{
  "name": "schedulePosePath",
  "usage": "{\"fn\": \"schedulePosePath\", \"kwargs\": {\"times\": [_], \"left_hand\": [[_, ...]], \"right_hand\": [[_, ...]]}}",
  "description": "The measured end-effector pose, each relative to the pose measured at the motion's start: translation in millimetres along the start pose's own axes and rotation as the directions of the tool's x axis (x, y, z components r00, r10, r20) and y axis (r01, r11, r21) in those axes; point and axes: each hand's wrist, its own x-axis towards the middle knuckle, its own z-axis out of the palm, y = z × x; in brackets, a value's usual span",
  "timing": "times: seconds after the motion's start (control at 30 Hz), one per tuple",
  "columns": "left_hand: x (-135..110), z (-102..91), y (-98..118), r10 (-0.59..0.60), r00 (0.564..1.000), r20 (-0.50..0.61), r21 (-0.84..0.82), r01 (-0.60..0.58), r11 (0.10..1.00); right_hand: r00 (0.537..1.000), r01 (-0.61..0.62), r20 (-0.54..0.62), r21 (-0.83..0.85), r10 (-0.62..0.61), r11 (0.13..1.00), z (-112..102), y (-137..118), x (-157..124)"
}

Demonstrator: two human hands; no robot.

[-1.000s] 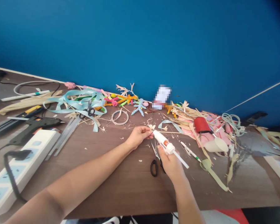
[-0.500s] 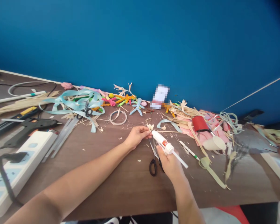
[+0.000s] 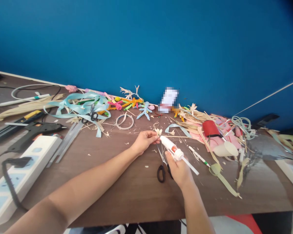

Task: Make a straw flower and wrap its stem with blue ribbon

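Pinching a small straw flower (image 3: 158, 131) between its fingertips, the left hand (image 3: 144, 141) holds it low over the worktop (image 3: 117, 191), as seen from the head camera. The right hand (image 3: 180, 169) is clamped round a white glue gun (image 3: 171, 148). The gun's long axis runs from the glue stick (image 3: 190, 166) at lower right, up and left to the nozzle, which meets the straw flower's right side. The flower lies left of and beyond the right hand. Black-handled scissors (image 3: 161, 170) lie on the worktop beneath the gun, between both wrists.
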Motion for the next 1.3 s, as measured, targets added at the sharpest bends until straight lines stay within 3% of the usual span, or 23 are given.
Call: {"fn": "schedulePosePath", "kwargs": {"times": [0.63,0.8,0.97,1.1,1.3], "left_hand": [[-1,-0.4,1,0.012,1.000,0.004,0.012,-0.012,1.000],[0,-0.9,0,-0.019,1.000,-0.019,-0.034,0.018,0.999],[0,-1.0,0,-0.035,0.999,-0.019,-0.038,0.035,0.999],[0,-0.7,1,-0.031,0.999,-0.012,-0.028,0.031,0.999],[-2,0.9,3,-0.024,1.000,-0.006,0.006,0.024,1.000]], "right_hand": [[1.000,-0.008,-0.027,-0.014,0.007,1.000,0,-1,1],[0.995,-0.060,-0.075,0.110,0.068,0.992,-2,2,-3],[0.992,-0.121,0.079,0.324,0.100,0.938,-11,-2,-4],[0.994,-0.098,0.067,0.270,0.082,0.958,-16,-8,1],[0.995,-0.069,-0.054,0.170,0.079,0.983,-9,-13,5]]}}
